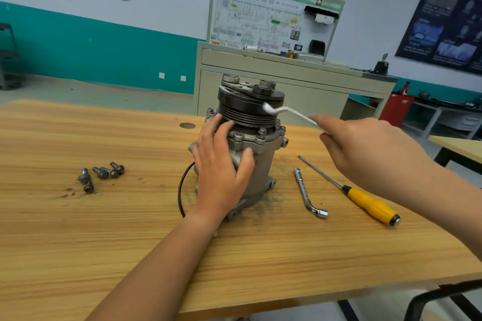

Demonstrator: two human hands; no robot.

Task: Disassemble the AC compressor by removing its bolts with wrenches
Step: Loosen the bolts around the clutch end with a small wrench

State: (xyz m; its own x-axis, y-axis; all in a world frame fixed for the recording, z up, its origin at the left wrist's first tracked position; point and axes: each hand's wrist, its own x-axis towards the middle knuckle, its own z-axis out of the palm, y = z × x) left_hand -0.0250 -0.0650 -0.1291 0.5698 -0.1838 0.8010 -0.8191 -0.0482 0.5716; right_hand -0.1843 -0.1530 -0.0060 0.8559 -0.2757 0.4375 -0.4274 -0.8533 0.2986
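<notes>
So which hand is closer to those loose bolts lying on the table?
Left. The left hand grips the compressor, just right of the bolts; the right hand holds a wrench on the compressor's other side.

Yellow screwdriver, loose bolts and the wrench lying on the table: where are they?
yellow screwdriver [370,205]: head view, on its yellow handle.
loose bolts [101,173]: head view, on a bolt mid-pile.
wrench on the table [304,191]: head view, on its shaft.

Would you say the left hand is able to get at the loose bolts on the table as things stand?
Probably yes: the bolts lie in the open left of the compressor, nothing between, though the left hand would first have to release it.
</notes>
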